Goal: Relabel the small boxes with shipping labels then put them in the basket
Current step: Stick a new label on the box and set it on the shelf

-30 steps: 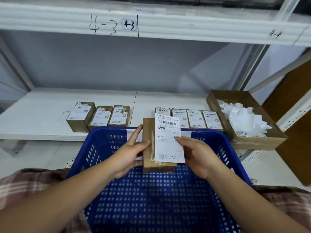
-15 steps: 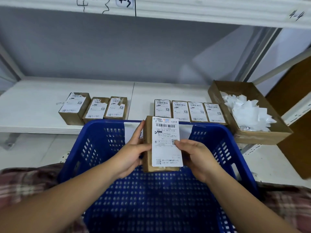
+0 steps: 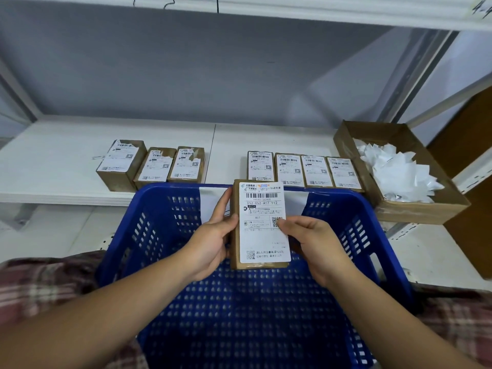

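Shelf: seven labelled boxes (two groups), unmoved.
Box: above basket; label now flat, earlier askew.
Left hand: thumb and fingers grip box.
Right hand: thumb presses label, fingers curled behind.

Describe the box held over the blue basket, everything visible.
The small box is oblong brown cardboard, held above the blue basket, long axis pointing away from the person. A white shipping label with barcode and QR codes covers most of its top, leaving a brown strip at left. The left hand grips its left side; the right hand pinches its right edge, thumb on the label.
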A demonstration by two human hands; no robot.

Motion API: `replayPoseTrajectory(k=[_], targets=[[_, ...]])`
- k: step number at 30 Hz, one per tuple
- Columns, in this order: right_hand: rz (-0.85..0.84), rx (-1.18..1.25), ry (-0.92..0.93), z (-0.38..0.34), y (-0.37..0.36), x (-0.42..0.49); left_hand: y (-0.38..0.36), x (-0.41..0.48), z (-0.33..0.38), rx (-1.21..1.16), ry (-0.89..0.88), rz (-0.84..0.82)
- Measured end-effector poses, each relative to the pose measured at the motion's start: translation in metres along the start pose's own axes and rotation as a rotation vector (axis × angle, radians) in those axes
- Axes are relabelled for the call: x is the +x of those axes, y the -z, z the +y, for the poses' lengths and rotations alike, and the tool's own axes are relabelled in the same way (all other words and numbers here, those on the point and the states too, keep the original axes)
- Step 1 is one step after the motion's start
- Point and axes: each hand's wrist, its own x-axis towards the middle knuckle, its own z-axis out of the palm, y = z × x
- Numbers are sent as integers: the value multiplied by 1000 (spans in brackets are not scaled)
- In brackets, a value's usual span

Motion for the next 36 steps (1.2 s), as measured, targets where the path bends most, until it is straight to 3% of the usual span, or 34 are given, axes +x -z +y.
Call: replayPoseTrajectory(k=[36], targets=[[51,-35,0,4,-4,0,-2,-3,-4,10,-24,21]])
